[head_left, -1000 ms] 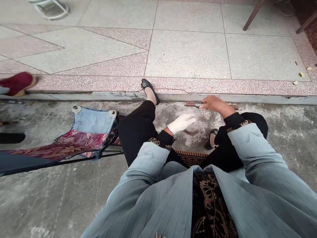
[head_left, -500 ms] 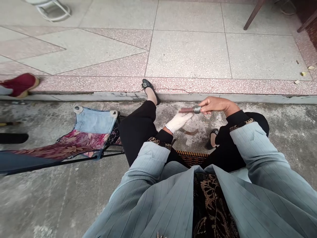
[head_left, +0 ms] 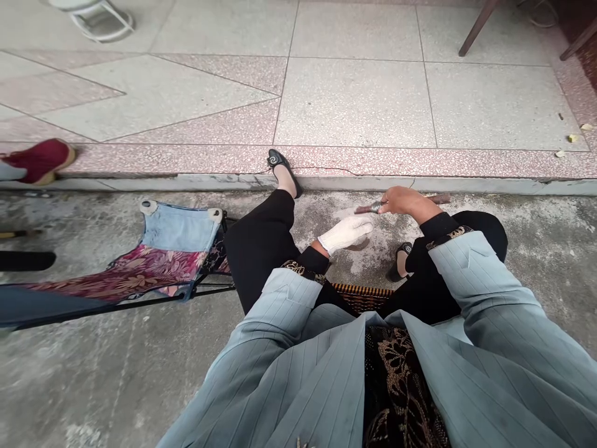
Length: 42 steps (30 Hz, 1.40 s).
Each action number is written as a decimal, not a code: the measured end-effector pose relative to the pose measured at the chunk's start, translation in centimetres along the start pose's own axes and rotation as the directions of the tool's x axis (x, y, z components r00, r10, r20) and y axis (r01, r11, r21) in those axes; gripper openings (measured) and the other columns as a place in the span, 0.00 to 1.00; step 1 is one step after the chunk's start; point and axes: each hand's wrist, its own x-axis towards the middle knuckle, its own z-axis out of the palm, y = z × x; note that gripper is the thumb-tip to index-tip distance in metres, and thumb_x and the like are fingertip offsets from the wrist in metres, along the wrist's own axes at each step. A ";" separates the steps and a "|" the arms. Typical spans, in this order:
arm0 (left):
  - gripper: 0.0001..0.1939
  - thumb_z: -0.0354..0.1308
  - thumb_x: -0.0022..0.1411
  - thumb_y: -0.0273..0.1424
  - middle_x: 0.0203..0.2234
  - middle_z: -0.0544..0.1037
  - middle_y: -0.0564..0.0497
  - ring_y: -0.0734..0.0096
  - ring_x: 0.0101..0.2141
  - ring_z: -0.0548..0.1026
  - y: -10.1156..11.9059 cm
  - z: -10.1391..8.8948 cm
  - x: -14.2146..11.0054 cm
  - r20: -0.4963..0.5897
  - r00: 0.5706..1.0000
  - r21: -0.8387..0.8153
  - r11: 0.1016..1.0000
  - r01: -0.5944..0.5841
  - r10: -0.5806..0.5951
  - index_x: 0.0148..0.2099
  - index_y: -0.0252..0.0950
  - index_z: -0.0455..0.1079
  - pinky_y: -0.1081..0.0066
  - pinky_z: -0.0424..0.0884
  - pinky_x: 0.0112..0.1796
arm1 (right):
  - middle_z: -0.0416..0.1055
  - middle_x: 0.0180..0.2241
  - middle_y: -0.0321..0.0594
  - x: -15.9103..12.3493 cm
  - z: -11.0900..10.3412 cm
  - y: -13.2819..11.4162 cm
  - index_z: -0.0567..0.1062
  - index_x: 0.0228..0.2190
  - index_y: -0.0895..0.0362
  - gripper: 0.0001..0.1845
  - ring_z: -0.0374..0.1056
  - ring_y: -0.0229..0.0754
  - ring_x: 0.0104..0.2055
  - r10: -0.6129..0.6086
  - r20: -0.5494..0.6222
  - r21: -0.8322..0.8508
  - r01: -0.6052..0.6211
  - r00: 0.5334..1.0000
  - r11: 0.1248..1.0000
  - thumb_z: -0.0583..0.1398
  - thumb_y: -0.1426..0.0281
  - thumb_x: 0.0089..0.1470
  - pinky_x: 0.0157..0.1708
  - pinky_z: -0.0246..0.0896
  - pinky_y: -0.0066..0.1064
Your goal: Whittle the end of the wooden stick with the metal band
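Observation:
My left hand point(head_left: 347, 233) wears a white glove, its fingers drawn together over the ground between my knees. The edge of a dark brownish piece point(head_left: 361, 245) shows under its fingertips; most of it is hidden. Bare, my right hand point(head_left: 403, 202) is closed round a brown stick-like handle point(head_left: 438, 199) that sticks out on both sides of the fist. Silvery wire point(head_left: 375, 207) is coiled round the handle near its left end. That end sits just above the gloved fingers; whether they touch I cannot tell.
A folding chair point(head_left: 170, 227) with denim and floral cloth stands at my left. Ahead runs a low tiled step point(head_left: 354, 162), my left shoe point(head_left: 282, 168) on its edge. Another person's red shoe point(head_left: 46, 160) is at far left. A woven seat point(head_left: 364, 297) shows beneath me.
My right hand has tilted, and the wired handle now reaches out past its right side. My gloved left hand has shifted slightly right and down, covering more of the curved brownish piece.

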 end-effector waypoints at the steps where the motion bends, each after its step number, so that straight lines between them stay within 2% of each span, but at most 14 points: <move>1: 0.20 0.48 0.66 0.43 0.27 0.73 0.52 0.71 0.31 0.69 -0.1 0.0 0.0 0.021 1.000 0.009 1.000 -0.007 0.007 0.33 0.33 0.71 0.72 0.65 0.36 | 0.76 0.31 0.49 0.0 0.2 -0.1 0.82 0.36 0.60 0.18 0.70 0.48 0.33 -0.002 0.080 -0.043 0.005 0.997 0.999 0.65 0.58 0.53 0.32 0.57 0.36; 3: 0.20 0.47 0.66 0.43 0.28 0.74 0.51 0.70 0.31 0.70 -0.4 -0.2 0.0 0.067 0.997 0.005 1.000 -0.030 0.029 0.33 0.33 0.71 0.72 0.65 0.37 | 0.74 0.26 0.45 -0.1 0.5 0.0 0.82 0.31 0.60 0.19 0.68 0.44 0.27 -0.055 0.268 -0.034 0.067 0.962 0.997 0.68 0.56 0.49 0.30 0.57 0.35; 6: 0.20 0.48 0.66 0.43 0.30 0.76 0.50 0.69 0.33 0.71 -0.7 -0.6 0.1 0.043 0.998 -0.035 0.998 -0.046 0.048 0.35 0.33 0.72 0.71 0.66 0.38 | 0.70 0.21 0.37 -0.4 0.4 0.7 0.81 0.29 0.60 0.23 0.61 0.35 0.21 -0.284 0.485 0.198 0.212 0.827 0.957 0.70 0.51 0.43 0.27 0.56 0.31; 9: 0.21 0.51 0.64 0.46 0.30 0.75 0.50 0.70 0.31 0.71 -0.9 -1.0 0.1 -0.035 0.999 -0.181 0.983 -0.010 0.003 0.37 0.32 0.72 0.72 0.67 0.35 | 0.70 0.22 0.33 -1.2 -0.7 1.5 0.81 0.37 0.59 0.25 0.59 0.31 0.22 -0.531 0.462 0.483 0.301 0.710 0.822 0.68 0.52 0.45 0.26 0.55 0.27; 12: 0.22 0.52 0.64 0.48 0.25 0.70 0.53 0.76 0.24 0.65 -1.1 -0.9 0.1 -0.060 0.996 -0.377 0.925 0.041 -0.069 0.41 0.32 0.71 0.74 0.63 0.28 | 0.69 0.23 0.32 -1.9 -1.7 2.2 0.80 0.39 0.60 0.23 0.59 0.30 0.21 -0.619 0.216 0.650 0.362 0.755 0.668 0.67 0.55 0.49 0.24 0.54 0.24; 16: 0.23 0.51 0.66 0.49 0.19 0.61 0.57 0.80 0.19 0.57 -0.7 -0.3 0.0 0.015 0.997 -0.452 0.889 0.077 -0.079 0.36 0.33 0.69 0.76 0.56 0.22 | 0.67 0.21 0.33 -1.8 -1.8 2.7 0.77 0.29 0.60 0.17 0.56 0.30 0.20 -0.423 -0.072 0.747 0.330 0.903 0.577 0.65 0.57 0.52 0.23 0.53 0.25; 18: 0.23 0.50 0.66 0.48 0.18 0.60 0.57 0.80 0.19 0.56 -0.4 0.1 0.1 0.065 0.996 -0.441 0.893 0.089 -0.067 0.34 0.33 0.69 0.77 0.54 0.22 | 0.68 0.21 0.35 -1.3 -1.4 2.5 0.76 0.27 0.60 0.17 0.57 0.31 0.20 -0.306 -0.101 0.731 0.280 0.946 0.622 0.64 0.57 0.53 0.24 0.54 0.26; 20: 0.22 0.49 0.66 0.48 0.17 0.60 0.57 0.81 0.18 0.56 -0.1 0.4 0.1 0.108 0.991 -0.407 0.905 0.120 -0.083 0.33 0.33 0.68 0.77 0.52 0.21 | 0.70 0.23 0.38 -0.8 -1.1 2.1 0.78 0.30 0.59 0.15 0.60 0.33 0.22 -0.184 -0.096 0.621 0.203 0.978 0.757 0.63 0.59 0.55 0.26 0.57 0.27; 23: 0.22 0.50 0.65 0.47 0.18 0.62 0.56 0.80 0.19 0.58 0.1 0.4 0.1 0.104 0.989 -0.305 0.944 0.129 -0.102 0.32 0.33 0.68 0.76 0.53 0.22 | 0.75 0.28 0.44 -0.4 -0.8 1.1 0.80 0.37 0.59 0.16 0.67 0.41 0.30 -0.010 -0.102 0.267 0.037 0.995 0.963 0.64 0.59 0.54 0.31 0.59 0.31; 25: 0.21 0.51 0.65 0.46 0.19 0.65 0.55 0.79 0.21 0.59 0.1 0.1 0.1 0.079 0.993 -0.238 0.965 0.109 -0.093 0.31 0.32 0.68 0.76 0.56 0.23 | 0.76 0.30 0.47 -0.4 -0.6 0.5 0.81 0.38 0.59 0.17 0.69 0.45 0.33 0.033 -0.043 0.048 -0.031 0.999 0.998 0.65 0.59 0.54 0.33 0.58 0.34; 28: 0.20 0.51 0.64 0.44 0.21 0.69 0.54 0.76 0.23 0.63 0.0 -0.6 -0.1 0.051 0.996 -0.205 0.976 0.077 -0.068 0.32 0.32 0.70 0.75 0.60 0.27 | 0.74 0.26 0.45 -0.8 -0.3 0.1 0.81 0.33 0.60 0.16 0.67 0.43 0.28 -0.046 0.199 -0.031 0.053 0.979 0.998 0.67 0.59 0.52 0.31 0.57 0.35; 33: 0.20 0.54 0.62 0.45 0.27 0.75 0.50 0.75 0.26 0.67 -0.5 -0.9 0.0 0.028 0.995 -0.303 0.948 0.097 -0.093 0.39 0.31 0.73 0.74 0.64 0.30 | 0.68 0.19 0.36 -1.2 0.3 0.6 0.81 0.34 0.64 0.23 0.58 0.33 0.21 -0.376 0.477 0.316 0.244 0.795 0.917 0.70 0.55 0.47 0.29 0.54 0.31; 37: 0.24 0.58 0.59 0.49 0.28 0.76 0.48 0.73 0.27 0.70 -1.0 -0.5 0.3 -0.001 0.991 -0.459 0.880 0.122 -0.137 0.38 0.30 0.72 0.72 0.66 0.31 | 0.69 0.22 0.33 -1.2 -0.4 1.2 0.81 0.37 0.60 0.21 0.58 0.32 0.22 -0.556 0.423 0.493 0.333 0.716 0.804 0.66 0.54 0.51 0.29 0.54 0.28; 42: 0.27 0.60 0.59 0.50 0.29 0.75 0.48 0.76 0.25 0.69 -1.3 0.0 0.3 -0.056 0.991 -0.548 0.834 0.069 -0.118 0.46 0.31 0.71 0.73 0.65 0.28 | 0.68 0.23 0.32 -1.6 -1.0 1.3 0.79 0.32 0.59 0.18 0.58 0.30 0.22 -0.638 0.210 0.640 0.389 0.741 0.663 0.64 0.55 0.53 0.27 0.55 0.26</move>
